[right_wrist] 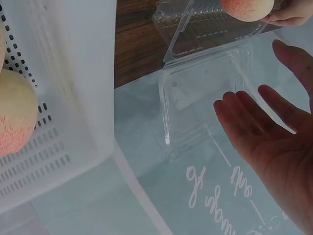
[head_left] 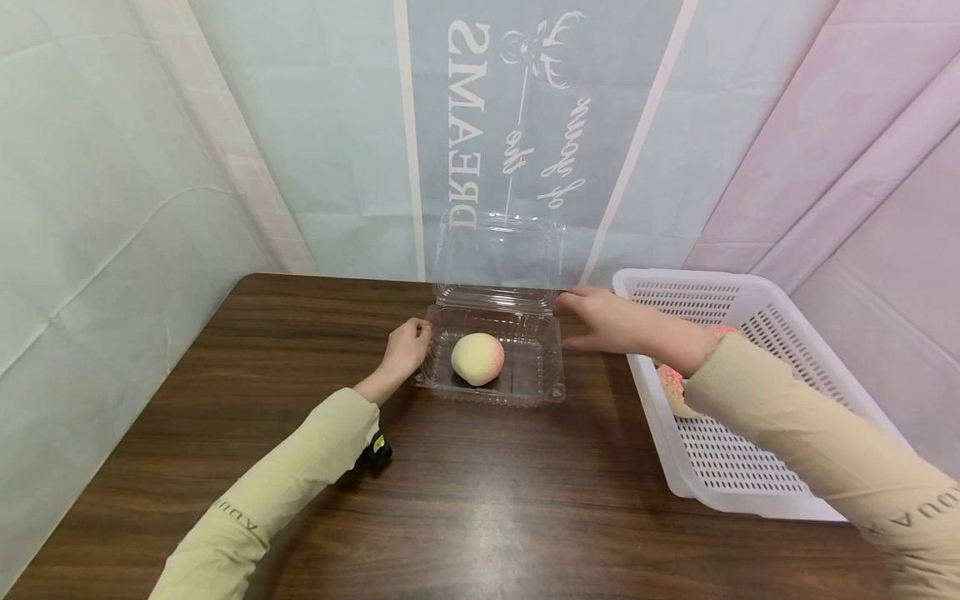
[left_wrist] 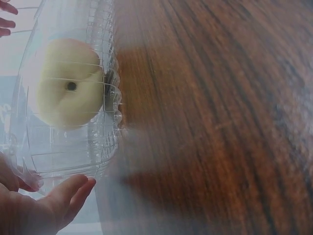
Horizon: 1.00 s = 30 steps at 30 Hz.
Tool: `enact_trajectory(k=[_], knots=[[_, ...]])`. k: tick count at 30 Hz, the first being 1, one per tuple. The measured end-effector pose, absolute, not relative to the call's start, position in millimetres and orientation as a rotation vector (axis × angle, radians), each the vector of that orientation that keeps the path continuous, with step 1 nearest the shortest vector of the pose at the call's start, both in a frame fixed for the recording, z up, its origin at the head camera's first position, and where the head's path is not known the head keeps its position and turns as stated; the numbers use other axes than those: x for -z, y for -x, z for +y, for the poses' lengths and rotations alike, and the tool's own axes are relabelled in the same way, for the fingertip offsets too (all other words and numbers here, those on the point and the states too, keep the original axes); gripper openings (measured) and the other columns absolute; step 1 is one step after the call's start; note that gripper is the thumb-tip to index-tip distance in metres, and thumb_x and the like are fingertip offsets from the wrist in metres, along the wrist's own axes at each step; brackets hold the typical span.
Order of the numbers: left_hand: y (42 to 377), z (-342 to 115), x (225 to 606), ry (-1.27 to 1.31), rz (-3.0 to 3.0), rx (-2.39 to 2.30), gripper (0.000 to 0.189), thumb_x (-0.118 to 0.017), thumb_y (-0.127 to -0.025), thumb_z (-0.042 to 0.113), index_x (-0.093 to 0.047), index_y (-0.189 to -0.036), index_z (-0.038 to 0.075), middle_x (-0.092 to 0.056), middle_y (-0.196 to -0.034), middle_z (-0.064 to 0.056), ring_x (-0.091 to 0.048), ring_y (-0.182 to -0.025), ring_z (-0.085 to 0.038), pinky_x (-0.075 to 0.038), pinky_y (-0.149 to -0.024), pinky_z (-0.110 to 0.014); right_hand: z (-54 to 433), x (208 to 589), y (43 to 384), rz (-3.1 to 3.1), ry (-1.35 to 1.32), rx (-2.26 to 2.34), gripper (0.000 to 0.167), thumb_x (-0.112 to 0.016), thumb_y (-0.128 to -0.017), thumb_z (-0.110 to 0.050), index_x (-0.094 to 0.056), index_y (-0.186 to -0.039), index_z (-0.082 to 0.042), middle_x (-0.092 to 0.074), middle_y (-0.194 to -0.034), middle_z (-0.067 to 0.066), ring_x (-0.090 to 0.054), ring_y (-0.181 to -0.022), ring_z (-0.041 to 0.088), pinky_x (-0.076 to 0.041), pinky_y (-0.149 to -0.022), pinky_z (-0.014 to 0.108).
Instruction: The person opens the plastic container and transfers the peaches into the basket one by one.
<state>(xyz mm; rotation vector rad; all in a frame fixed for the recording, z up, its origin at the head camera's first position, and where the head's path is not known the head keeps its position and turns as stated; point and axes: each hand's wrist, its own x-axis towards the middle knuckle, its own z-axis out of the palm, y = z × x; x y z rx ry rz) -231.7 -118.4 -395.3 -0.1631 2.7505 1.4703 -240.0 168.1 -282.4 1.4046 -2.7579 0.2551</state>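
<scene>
A clear plastic clamshell box (head_left: 525, 392) sits on the table with its lid (head_left: 498, 254) raised toward the back. Inside its base is one pale yellow peach (head_left: 477, 359) with a pink side, left of centre. My left hand (head_left: 408, 346) pinches the box's left rim between thumb and fingers; the left wrist view shows that hand (left_wrist: 44, 200) at the box's end. At the right rim is my right hand (head_left: 600, 321), fingers spread and holding nothing. In the right wrist view its fingers (right_wrist: 244, 115) overlap the raised lid.
A white slotted plastic basket (head_left: 675, 467) stands at the right, under my right forearm, with pink-speckled peaches (head_left: 675, 392) in it. The dark wood table (head_left: 480, 500) ends at the back against a printed curtain (head_left: 345, 167). A black band with a green patch (head_left: 377, 446) shows at my left wrist.
</scene>
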Motion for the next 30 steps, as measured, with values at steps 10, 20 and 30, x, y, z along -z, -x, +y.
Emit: enact_trajectory(k=[10, 20, 30], knots=[[231.8, -118.6, 396.9, 0.159, 2.751, -1.462, 0.033, -0.034, -0.1, 0.017, -0.05, -0.119, -0.004, -0.059, -0.102, -0.02, -0.059, -0.089, -0.026, -0.047, -0.071, -0.033, 157.7, 285.7, 238.7, -2.762, -1.431, -0.25, 0.043, -0.072, -0.075, -0.009, -0.054, -0.11, 0.006, -0.057, -0.105, 0.018, -0.058, -0.092, 0.031, -0.046, -0.081, 0.042], [232.0, -118.5, 396.8, 0.156, 2.757, -1.458, 0.033, -0.034, -0.099, 0.017, -0.051, -0.118, -0.004, -0.059, -0.101, -0.02, -0.059, -0.089, -0.025, -0.047, -0.071, -0.032, 147.6, 291.7, 239.3, -2.752, -1.458, -0.254, 0.046, -0.075, -0.072, -0.01, -0.055, -0.112, 0.003, -0.055, -0.1, 0.012, -0.056, -0.075, 0.019, -0.047, -0.074, 0.035], [232.1, -118.6, 396.3, 0.147, 2.768, -1.454, 0.033, -0.034, -0.099, 0.017, -0.051, -0.118, -0.005, -0.06, -0.1, -0.02, -0.059, -0.088, -0.025, -0.046, -0.069, -0.031, 137.0, 298.1, 239.3, -2.754, -1.523, -0.258, 0.049, -0.074, -0.073, -0.01, -0.054, -0.115, 0.004, -0.054, -0.106, 0.015, -0.056, -0.089, 0.026, -0.046, -0.081, 0.038]])
